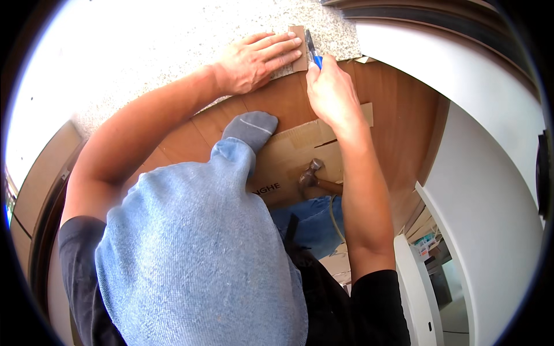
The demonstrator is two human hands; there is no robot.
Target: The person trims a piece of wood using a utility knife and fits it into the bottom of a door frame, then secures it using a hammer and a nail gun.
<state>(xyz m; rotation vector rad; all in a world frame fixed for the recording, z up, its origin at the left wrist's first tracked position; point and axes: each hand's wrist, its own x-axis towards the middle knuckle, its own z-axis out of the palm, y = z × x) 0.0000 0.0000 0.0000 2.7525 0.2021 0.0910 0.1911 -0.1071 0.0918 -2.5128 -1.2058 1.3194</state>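
Note:
My left hand (pixel 257 62) lies flat, fingers stretched out, on the speckled light stone slab (pixel 190 49). Its fingertips press on a small brown strip (pixel 299 40) that lies across the slab's near edge. Just right of the strip, my right hand (pixel 333 89) is closed round the blue handle of what looks like a utility knife (pixel 310 41). Its narrow dark blade points away from me, close beside the strip. Whether the blade touches the strip, I cannot tell.
Below the slab is a brown wood-look floor (pixel 398 95). A flattened cardboard sheet (pixel 294 164) lies on it, with a hammer (pixel 310 173) on top. My grey-socked foot (pixel 252 128) rests by the cardboard. A white panel (pixel 490 167) curves along the right; dark rails (pixel 438 23) run at the far right.

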